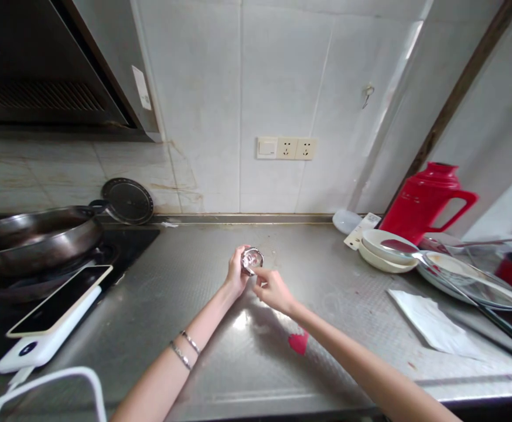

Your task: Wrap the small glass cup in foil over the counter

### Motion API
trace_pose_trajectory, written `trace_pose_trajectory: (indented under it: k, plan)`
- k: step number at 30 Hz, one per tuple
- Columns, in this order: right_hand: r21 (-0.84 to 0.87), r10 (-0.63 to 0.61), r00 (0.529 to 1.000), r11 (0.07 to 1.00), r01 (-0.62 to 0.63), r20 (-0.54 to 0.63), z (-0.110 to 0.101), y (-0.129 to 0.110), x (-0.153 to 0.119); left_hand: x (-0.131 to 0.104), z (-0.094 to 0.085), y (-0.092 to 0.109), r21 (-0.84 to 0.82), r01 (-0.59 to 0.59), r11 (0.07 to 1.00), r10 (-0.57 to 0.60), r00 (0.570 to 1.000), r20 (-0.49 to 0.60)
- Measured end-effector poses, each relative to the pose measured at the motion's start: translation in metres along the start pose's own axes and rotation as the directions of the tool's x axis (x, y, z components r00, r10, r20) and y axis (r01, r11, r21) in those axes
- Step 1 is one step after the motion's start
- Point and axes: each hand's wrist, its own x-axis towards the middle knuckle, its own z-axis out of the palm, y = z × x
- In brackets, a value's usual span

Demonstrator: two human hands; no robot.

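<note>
The left hand (237,271) grasps a shiny round object (252,259) over the middle of the bench (172,264). The right hand (275,291), fingers curled, is at its near right edge; whether it grips there, I cannot tell. A pan (49,243) sits at left, a red jug (423,202) far right.

Left hand (237,272) curled; right hand (277,291) beside it, fingers (261,274) apparently bent.

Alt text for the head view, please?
A person's left hand holds a small shiny round object over a metal counter, the right hand at its edge. A pan stands at image left, a red jug and bowls at right.
</note>
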Motion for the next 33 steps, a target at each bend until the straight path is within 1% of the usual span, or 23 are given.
trace_pose_trajectory:
  k: [3,6,8,10,11,13,14,15,16,17,19,21,22,23,25,27,29,31,33]
  plan:
    - [-0.029,-0.050,0.988,0.998,0.047,-0.145,0.009,0.003,0.004,-0.002,0.001,0.001,-0.040,0.000,0.999,0.001,1.000,0.027]
    - [-0.085,-0.143,0.955,0.988,0.126,-0.259,0.014,0.008,0.006,-0.005,0.004,0.002,-0.064,0.030,0.997,-0.026,0.998,0.059]
    - [-0.148,-0.191,0.943,0.977,0.155,-0.274,0.013,0.011,0.006,-0.007,0.005,0.003,-0.077,0.054,0.996,-0.047,0.994,0.094]
    - [-0.240,-0.238,0.941,0.954,0.180,-0.241,0.007,0.014,0.003,-0.006,0.003,0.006,-0.089,0.089,0.992,-0.074,0.985,0.156]
    - [-0.298,-0.264,0.942,0.934,0.196,-0.207,0.002,0.014,0.002,-0.004,0.002,0.008,-0.093,0.113,0.989,-0.093,0.976,0.196]
    - [-0.434,-0.315,0.944,0.867,0.246,-0.093,-0.011,0.014,-0.001,0.001,-0.004,0.014,-0.087,0.181,0.980,-0.149,0.946,0.288]
    - [-0.508,-0.334,0.942,0.815,0.279,-0.018,-0.019,0.013,-0.002,0.004,-0.008,0.017,-0.075,0.216,0.974,-0.180,0.926,0.332]
    - [-0.570,-0.356,0.931,0.749,0.337,0.083,-0.028,0.012,-0.002,0.008,-0.011,0.021,-0.040,0.267,0.963,-0.233,0.897,0.375]
    - [-0.618,-0.378,0.906,0.671,0.410,0.192,-0.036,0.010,-0.002,0.010,-0.015,0.024,0.006,0.324,0.946,-0.300,0.867,0.397]
    - [-0.639,-0.396,0.867,0.590,0.493,0.303,-0.044,0.007,-0.001,0.013,-0.018,0.026,0.052,0.361,0.931,-0.350,0.842,0.410]
    - [-0.630,-0.432,0.770,0.446,0.636,0.470,-0.058,0.001,0.004,0.014,-0.021,0.029,0.144,0.420,0.896,-0.440,0.793,0.422]
    - [-0.592,-0.440,0.682,0.343,0.729,0.585,-0.068,-0.005,0.010,0.012,-0.022,0.029,0.211,0.453,0.866,-0.499,0.762,0.413]
    - [-0.576,-0.432,0.653,0.311,0.756,0.622,-0.071,-0.008,0.012,0.010,-0.022,0.029,0.230,0.468,0.853,-0.522,0.753,0.401]
    - [-0.565,-0.422,0.634,0.292,0.772,0.648,-0.074,-0.011,0.015,0.008,-0.022,0.028,0.239,0.482,0.843,-0.538,0.750,0.386]
    - [-0.555,-0.401,0.621,0.282,0.783,0.673,-0.078,-0.013,0.020,0.005,-0.021,0.027,0.236,0.500,0.833,-0.553,0.748,0.367]
    - [-0.545,-0.388,0.619,0.293,0.785,0.683,-0.081,-0.013,0.024,0.004,-0.020,0.025,0.224,0.499,0.837,-0.547,0.751,0.370]
    - [-0.528,-0.378,0.615,0.316,0.788,0.692,-0.084,-0.011,0.028,0.005,-0.019,0.021,0.213,0.473,0.855,-0.519,0.770,0.372]
    - [-0.523,-0.354,0.625,0.347,0.778,0.696,-0.085,-0.008,0.031,0.007,-0.017,0.015,0.185,0.424,0.887,-0.462,0.822,0.332]
    - [-0.537,-0.308,0.652,0.383,0.752,0.693,-0.085,-0.008,0.034,0.007,-0.015,0.009,0.134,0.354,0.926,-0.377,0.893,0.248]
